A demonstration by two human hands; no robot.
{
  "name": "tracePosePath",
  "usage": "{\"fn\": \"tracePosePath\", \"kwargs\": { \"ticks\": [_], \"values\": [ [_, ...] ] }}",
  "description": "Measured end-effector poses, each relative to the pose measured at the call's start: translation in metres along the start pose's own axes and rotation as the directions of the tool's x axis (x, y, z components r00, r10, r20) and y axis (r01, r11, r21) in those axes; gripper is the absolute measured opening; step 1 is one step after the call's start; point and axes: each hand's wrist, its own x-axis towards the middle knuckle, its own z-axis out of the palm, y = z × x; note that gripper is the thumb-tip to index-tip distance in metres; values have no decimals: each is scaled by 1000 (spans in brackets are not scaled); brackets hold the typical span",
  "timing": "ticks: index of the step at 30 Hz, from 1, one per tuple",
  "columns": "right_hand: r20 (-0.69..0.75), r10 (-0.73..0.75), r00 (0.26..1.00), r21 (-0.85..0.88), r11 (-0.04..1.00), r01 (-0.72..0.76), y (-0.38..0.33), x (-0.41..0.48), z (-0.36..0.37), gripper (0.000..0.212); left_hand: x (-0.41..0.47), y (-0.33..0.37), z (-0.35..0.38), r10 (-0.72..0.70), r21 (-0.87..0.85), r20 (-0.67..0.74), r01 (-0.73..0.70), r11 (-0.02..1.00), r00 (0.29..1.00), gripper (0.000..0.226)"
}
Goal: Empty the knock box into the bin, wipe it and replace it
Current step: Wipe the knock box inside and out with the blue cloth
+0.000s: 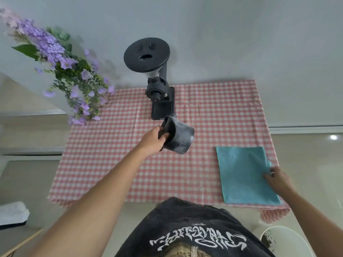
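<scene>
A dark, dusty knock box (181, 138) is tipped on its side just above the checked tablecloth (115, 160), its opening turned toward my left hand (154, 140). That hand grips its rim, thumb inside. A blue cloth (245, 173) lies flat on the table's right side. My right hand (277, 179) rests on the cloth's right edge, fingers pinching it. A white bin (289, 242) stands on the floor at the lower right, with dark grounds inside.
A black coffee grinder (159, 93) stands at the table's back, just behind the knock box. Purple flowers (74, 76) hang over the table's back left corner. A white object (13, 212) sits at the left edge.
</scene>
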Motion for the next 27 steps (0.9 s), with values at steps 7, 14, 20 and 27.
{"fn": "tracePosePath", "kwargs": {
  "ticks": [7,14,20,27],
  "values": [
    [-69,-213,975,465,857,221,-82,-74,-29,24,-1,-2,-9,1,-24,-11,-2,1000,1000,33],
    [-78,-628,775,660,550,512,-219,-162,-45,21,-4,6,-9,102,40,26,-103,994,994,27],
    [-88,-659,747,382,671,636,-268,-170,2,32,-13,11,-8,209,-9,-16,-209,978,978,26],
    [0,-642,767,455,683,571,-266,-171,26,42,-22,-14,-4,109,-348,94,-70,935,990,33]
  ]
}}
